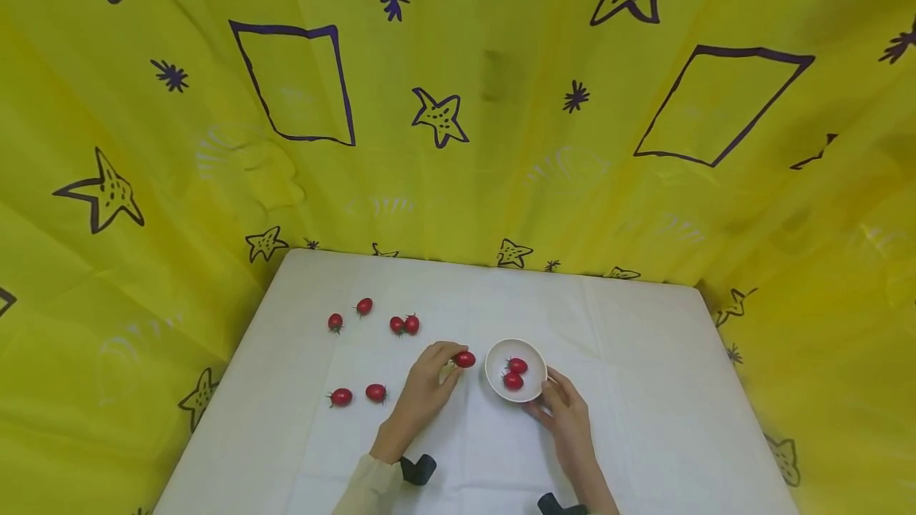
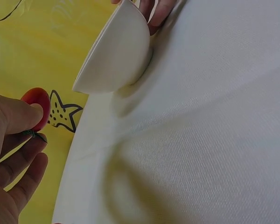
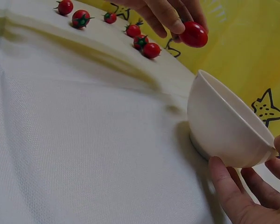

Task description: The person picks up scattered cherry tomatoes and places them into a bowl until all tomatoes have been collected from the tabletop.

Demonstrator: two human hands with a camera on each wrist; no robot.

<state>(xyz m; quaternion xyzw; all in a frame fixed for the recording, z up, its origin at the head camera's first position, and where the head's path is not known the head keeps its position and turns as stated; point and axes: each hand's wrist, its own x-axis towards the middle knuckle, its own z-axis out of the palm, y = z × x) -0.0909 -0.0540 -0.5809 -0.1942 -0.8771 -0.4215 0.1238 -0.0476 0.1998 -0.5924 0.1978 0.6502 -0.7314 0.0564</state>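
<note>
We're pinching tomato (image 1: 464, 359) in left grip (image 1: 427, 388), long axis pointing toward bowl (image 1: 498, 361) just rightward; right grip (image 1: 568, 418) clasping bowl.

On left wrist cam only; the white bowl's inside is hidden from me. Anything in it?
Observer: Two cherry tomatoes lie in the white bowl.
Operator: How many loose on the table?
Observer: Head view shows six more cherry tomatoes on the white cloth, all left of the bowl.
Operator: Any bunched up?
Observer: One pair sits side by side, apparently touching; the other four stand apart.
</note>
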